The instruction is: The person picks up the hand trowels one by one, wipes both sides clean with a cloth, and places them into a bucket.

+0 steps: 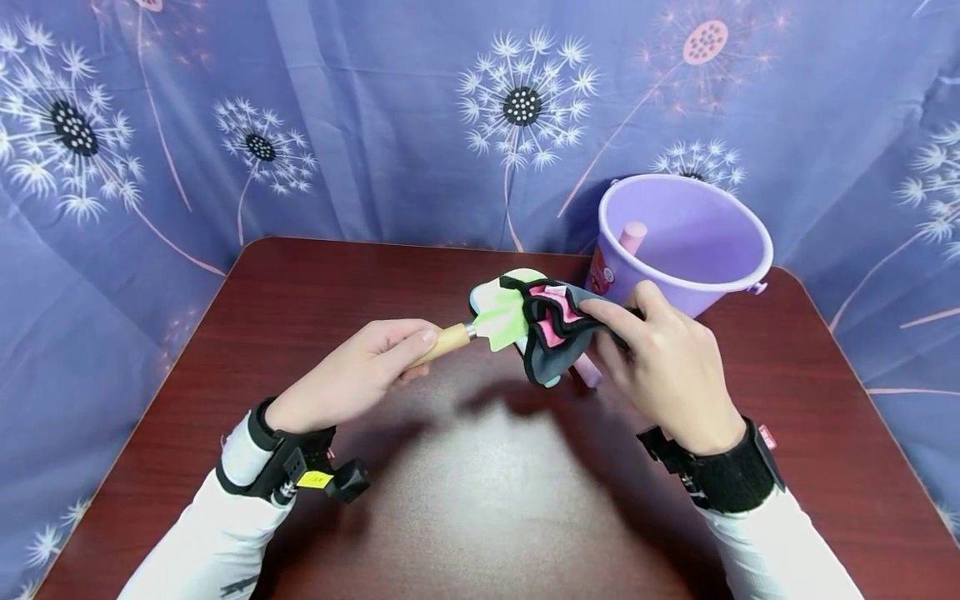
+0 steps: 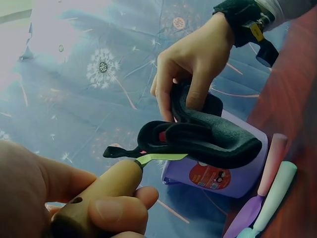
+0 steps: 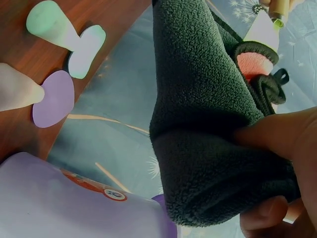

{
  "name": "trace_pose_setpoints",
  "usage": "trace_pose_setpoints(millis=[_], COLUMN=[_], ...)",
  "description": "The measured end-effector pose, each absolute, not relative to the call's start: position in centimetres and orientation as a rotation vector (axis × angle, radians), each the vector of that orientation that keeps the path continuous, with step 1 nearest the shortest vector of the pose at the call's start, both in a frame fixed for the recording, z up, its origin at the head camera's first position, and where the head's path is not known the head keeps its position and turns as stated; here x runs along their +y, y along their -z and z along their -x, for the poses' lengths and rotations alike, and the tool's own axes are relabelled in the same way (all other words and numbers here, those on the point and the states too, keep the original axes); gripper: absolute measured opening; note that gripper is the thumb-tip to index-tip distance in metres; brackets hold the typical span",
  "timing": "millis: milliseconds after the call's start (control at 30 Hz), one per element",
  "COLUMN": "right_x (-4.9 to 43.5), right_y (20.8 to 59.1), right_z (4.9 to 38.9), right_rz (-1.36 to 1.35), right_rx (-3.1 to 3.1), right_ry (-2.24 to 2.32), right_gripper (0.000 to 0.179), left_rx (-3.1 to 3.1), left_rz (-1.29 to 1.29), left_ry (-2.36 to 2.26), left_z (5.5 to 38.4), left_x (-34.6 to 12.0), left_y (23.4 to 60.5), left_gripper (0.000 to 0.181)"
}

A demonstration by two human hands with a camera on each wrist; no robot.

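Note:
My left hand (image 1: 378, 362) grips the wooden handle (image 1: 448, 340) of a small garden tool with a light green, jagged-edged metal blade (image 1: 498, 321). My right hand (image 1: 663, 367) holds a bunched dark grey cloth (image 1: 558, 358) with black edging and pink patches, pinching it between thumb and fingers. The cloth is over the far end of the green blade and hides that end. In the right wrist view the fleecy grey side of the cloth (image 3: 198, 74) faces the camera. Both things are held above the table.
A lilac bucket (image 1: 675, 279) stands at the back right, with a pink handle (image 1: 633, 237) inside it. On the table behind the cloth lie a purple toy shovel with a pink handle (image 2: 272, 158) and a mint green toy shovel (image 2: 277, 193). A dandelion-patterned curtain (image 1: 390, 125) hangs behind.

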State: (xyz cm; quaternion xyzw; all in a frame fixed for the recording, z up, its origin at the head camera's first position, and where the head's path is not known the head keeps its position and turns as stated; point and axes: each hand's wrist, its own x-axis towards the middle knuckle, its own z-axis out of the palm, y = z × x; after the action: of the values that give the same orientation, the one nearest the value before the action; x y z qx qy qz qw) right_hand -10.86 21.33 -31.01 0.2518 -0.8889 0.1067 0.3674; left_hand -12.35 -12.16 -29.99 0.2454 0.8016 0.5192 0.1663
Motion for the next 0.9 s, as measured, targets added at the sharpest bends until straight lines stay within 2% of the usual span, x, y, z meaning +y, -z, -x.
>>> trace_pose_setpoints(millis=[367, 900], right_x=[21.4, 20.3], right_y=[30.9, 30.9], right_z=[10.9, 10.3], right_rz=[-0.621, -0.736], right_rx=[-2.328, -2.302], right_ry=[-0.355, -0.413], right_gripper=[0.032, 0.031], left_rx=[2.396, 2.508], left_rz=[-0.762, -0.797], left_ry=[-1.411, -1.254], left_z=[12.1, 11.6], left_x=[-11.9, -10.5], left_y=[30.1, 30.9], left_gripper=[0.021, 0.023])
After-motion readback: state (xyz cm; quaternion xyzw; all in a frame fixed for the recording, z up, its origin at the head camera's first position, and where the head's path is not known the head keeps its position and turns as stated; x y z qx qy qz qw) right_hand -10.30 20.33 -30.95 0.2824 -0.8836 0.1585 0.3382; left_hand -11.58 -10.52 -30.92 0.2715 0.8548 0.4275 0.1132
